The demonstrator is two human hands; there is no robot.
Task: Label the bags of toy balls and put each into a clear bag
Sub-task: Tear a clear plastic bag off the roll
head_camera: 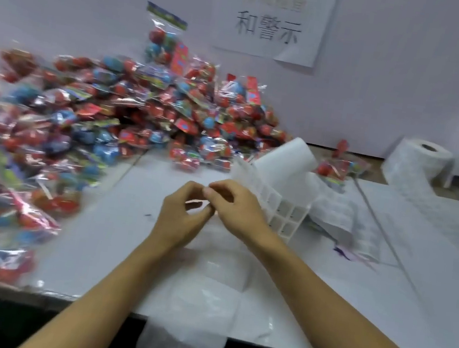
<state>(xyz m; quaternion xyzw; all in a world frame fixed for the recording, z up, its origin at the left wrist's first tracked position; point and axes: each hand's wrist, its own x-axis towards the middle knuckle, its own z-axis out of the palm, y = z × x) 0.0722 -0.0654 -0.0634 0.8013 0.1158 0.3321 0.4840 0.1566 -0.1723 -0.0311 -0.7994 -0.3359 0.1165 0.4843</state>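
Head view shows both hands meeting above the middle of the white desk, fingertips together. The left hand has its fingers curled, thumb and forefinger closed toward the right hand, whose fingers are also bent inward; between them they seem to pinch something small and pale, possibly a label, though blur makes it hard to tell. Under the forearms lies a stack of clear bags, flat on the desk and hanging over its near edge. Just beside the right hand stands a white grid basket, tipped, with a roll of labels leaning in it. A strip of printed label sheet trails from there across the desk to the right. Farther right, near the wall, sits a second white roll, upright, its paper running toward the desk edge. To the left, a big heap of bags of toy balls, red and blue in crinkled film, covers the desk from the wall to the near edge. One such bag lies apart, behind the basket. A paper sign with printed characters is fixed to the wall.
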